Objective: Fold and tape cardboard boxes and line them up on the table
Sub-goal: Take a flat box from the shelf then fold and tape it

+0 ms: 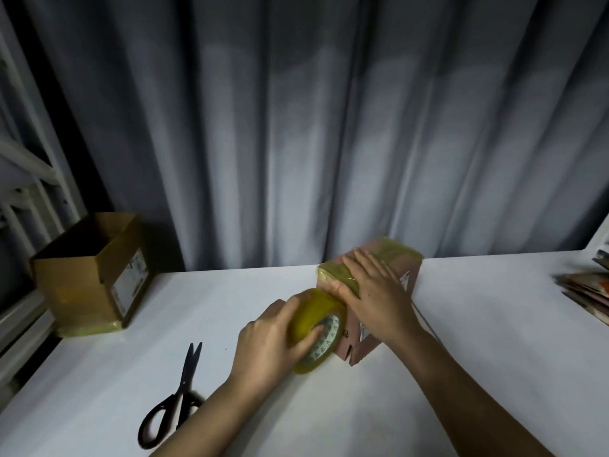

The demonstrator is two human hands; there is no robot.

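Scissors (178,395) lie left of the left hand (270,344), which grips the tape roll (318,328); right hand (372,285) presses flat on the box (379,275). Pulling askew could wrinkle the tape.

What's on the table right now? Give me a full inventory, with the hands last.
small box: one, pinkish-brown cardboard, table centre, yellowish tape across its top.
tape roll: one, yellowish, against the small box's near-left side.
open box: one, brown cardboard, far left of the table, top open, tape at its base.
scissors: one pair, black, lying near left, blades pointing away.
flat stack: one pile, blurred, right edge, contents unclear.
table: one, white.
curtain: grey, behind the table.
left hand: grips the tape roll.
right hand: flat, pressing the small box's taped top.
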